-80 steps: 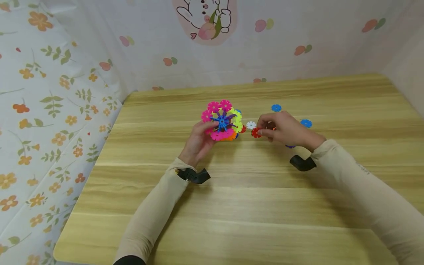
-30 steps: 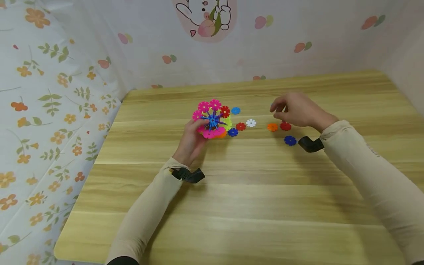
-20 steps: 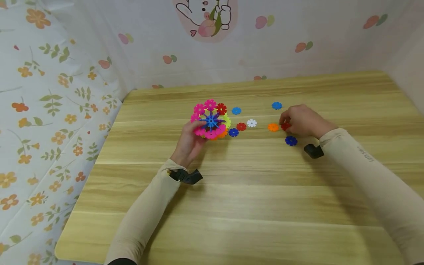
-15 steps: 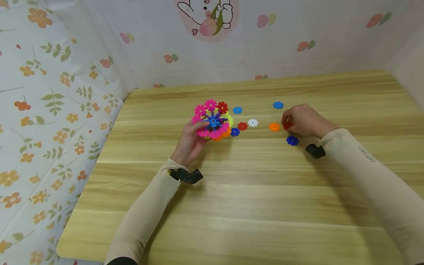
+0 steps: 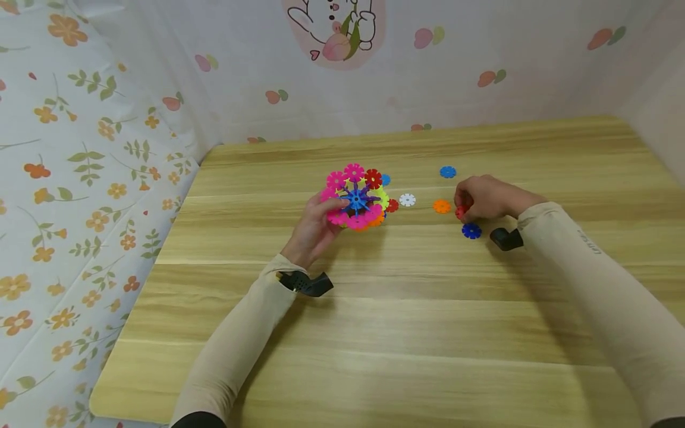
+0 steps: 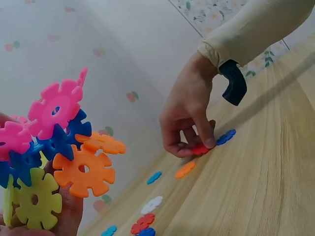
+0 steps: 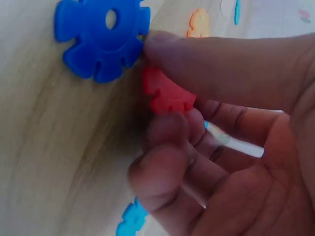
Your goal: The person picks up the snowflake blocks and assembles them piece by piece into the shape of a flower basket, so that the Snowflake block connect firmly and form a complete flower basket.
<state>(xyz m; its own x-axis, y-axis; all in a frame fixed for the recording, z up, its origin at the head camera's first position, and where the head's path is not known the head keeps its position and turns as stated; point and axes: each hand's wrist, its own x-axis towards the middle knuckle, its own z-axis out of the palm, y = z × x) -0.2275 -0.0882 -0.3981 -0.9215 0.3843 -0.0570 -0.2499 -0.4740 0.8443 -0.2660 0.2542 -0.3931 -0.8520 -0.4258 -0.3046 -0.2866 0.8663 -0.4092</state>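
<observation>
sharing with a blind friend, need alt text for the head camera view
A person's left grip holds a cluster of colourful notched discs while the right grip pinches a red disc beside a dark blue disc. An orange disc and a white disc lie on the wooden table.

Soft light, diffuse shadows and pale glare on the tabletop point(image 5: 396, 339), right wrist view dimmer, hazy.
</observation>
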